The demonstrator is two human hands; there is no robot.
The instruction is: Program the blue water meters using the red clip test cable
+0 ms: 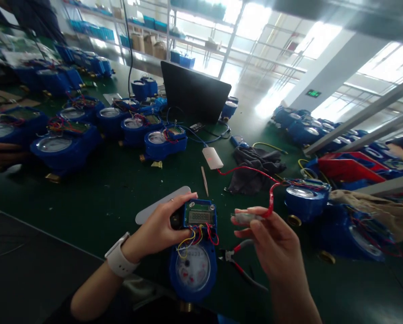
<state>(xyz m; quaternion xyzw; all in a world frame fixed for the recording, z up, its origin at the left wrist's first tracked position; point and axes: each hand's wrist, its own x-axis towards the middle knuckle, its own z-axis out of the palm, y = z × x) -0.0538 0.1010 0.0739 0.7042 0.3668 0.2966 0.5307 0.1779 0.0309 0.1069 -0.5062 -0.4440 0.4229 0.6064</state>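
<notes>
A blue water meter with a round dial lies on the green table right in front of me. Its electronic module with a small display sits at the top, joined by red and yellow wires. My left hand, with a white watch on the wrist, grips the left side of that module. My right hand pinches a small clear connector on a red wire that runs back toward a white device.
Red-handled pliers lie under my right hand. Several blue meters crowd the left and right. A dark cloth, a laptop, a white flat strip and another person's hand at far left are also present.
</notes>
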